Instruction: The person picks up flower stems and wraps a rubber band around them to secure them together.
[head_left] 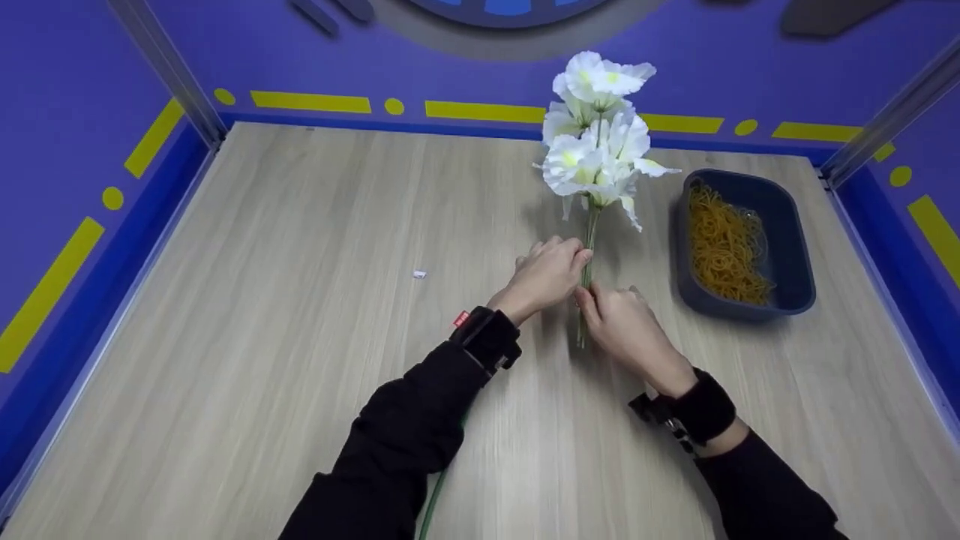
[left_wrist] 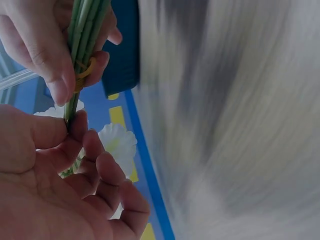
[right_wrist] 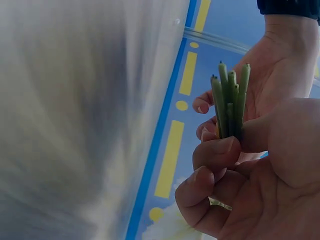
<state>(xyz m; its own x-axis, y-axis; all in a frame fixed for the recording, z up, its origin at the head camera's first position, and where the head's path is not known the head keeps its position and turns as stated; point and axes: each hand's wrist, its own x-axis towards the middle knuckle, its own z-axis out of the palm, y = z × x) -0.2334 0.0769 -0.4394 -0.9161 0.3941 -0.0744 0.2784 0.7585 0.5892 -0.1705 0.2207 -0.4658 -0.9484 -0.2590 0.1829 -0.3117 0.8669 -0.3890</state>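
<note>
Several white artificial flowers (head_left: 596, 142) are gathered in one bunch above the table, blooms toward the back wall. My left hand (head_left: 551, 270) pinches their green stems just under the blooms. Lower down, my right hand (head_left: 626, 322) grips the same stems between thumb and fingers. In the left wrist view a yellow rubber band (left_wrist: 80, 82) goes around the stems, with the right thumb and a finger on it. Cut stem ends (right_wrist: 230, 95) stick out past the right hand's fingers in the right wrist view.
A dark grey-blue bin (head_left: 802, 277) holding a heap of yellow rubber bands (head_left: 724, 247) stands to the right. A small white scrap (head_left: 419, 274) lies left of the hands. Partly under the left sleeve is a thin green rod (head_left: 435, 495). Blue walls border the table.
</note>
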